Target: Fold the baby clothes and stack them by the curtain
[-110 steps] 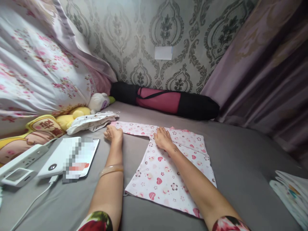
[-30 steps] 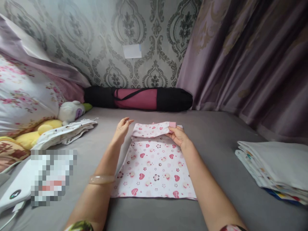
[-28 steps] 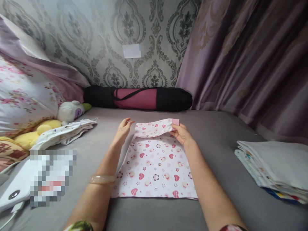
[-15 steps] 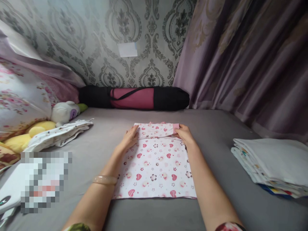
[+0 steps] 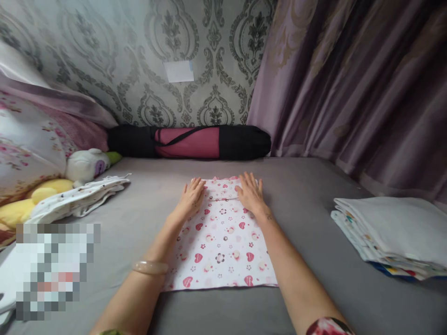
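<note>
A white garment (image 5: 223, 242) printed with pink hearts, flowers and small figures lies flat before me, its far part folded over into a band. My left hand (image 5: 193, 194) rests on the band's left end, palm down, fingers stretched out. On the right end lies my right hand (image 5: 252, 190), flat with its fingers spread. Neither hand grips the cloth. Pink trim shows along the far edge, and the corners of the fold are partly hidden under my hands.
Folded cloths (image 5: 391, 228) are stacked at the right. On the left lie a white spotted garment (image 5: 84, 197), plush toys (image 5: 87, 165) and a floral pillow (image 5: 28, 149). A black and red roll bag (image 5: 188, 142) lies against the wall on the grey sheet (image 5: 139, 242).
My right hand has let go of the pink-trimmed corner and moved left onto the folded band, fingers spread. My left hand has flattened over the left end. The view has shifted slightly.
</note>
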